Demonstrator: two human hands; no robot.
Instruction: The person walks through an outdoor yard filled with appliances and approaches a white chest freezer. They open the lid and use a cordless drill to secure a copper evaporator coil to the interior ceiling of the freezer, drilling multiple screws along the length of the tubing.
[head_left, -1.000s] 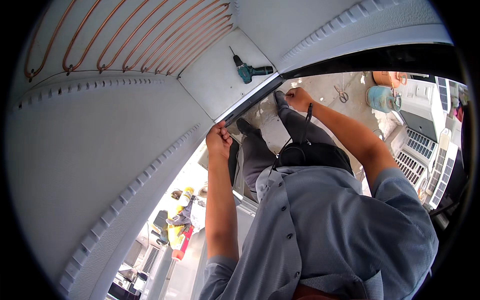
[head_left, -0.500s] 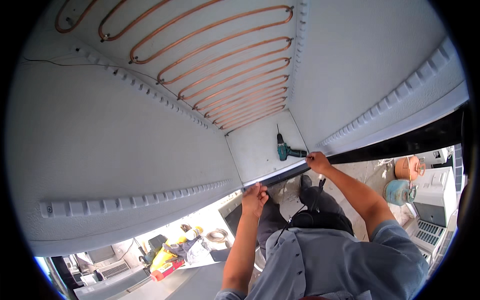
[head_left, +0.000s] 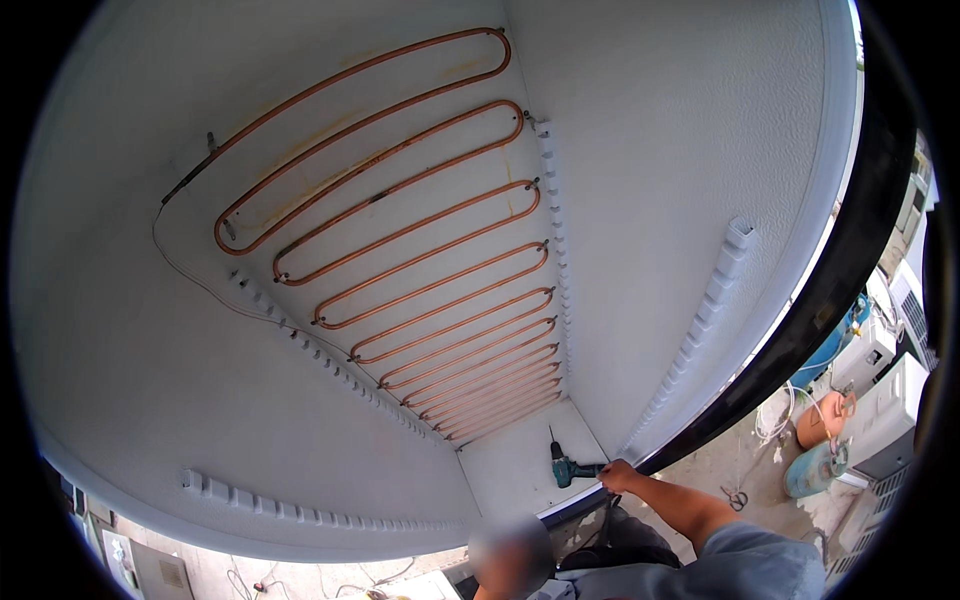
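Note:
My right hand (head_left: pixel 619 476) is at the front edge of the white cabinet floor (head_left: pixel 500 475), its fingers curled closed beside the battery end of a drill. What they hold, if anything, is hidden. The green and black cordless drill (head_left: pixel 566 470) lies on its side on that floor, its thin bit pointing toward the back wall. My left hand (head_left: pixel 510 558) is low in the picture near the cabinet's front edge, under a blurred patch that hides its fingers. Bent copper tubing (head_left: pixel 440 220) runs in a long serpentine along the cabinet's back wall, held by small clips.
Notched shelf rails (head_left: pixel 690 320) line both white side walls. A thin wire (head_left: pixel 190 272) hangs from the tubing's upper end. Outside on the right stand an orange gas cylinder (head_left: pixel 825 420), a teal cylinder (head_left: pixel 815 468) and white appliance units (head_left: pixel 885 410).
My view has tipped upward, showing more of the tubing's upper end. The drill and my hands now appear lower in the picture. My right hand remains at the cabinet edge beside the drill.

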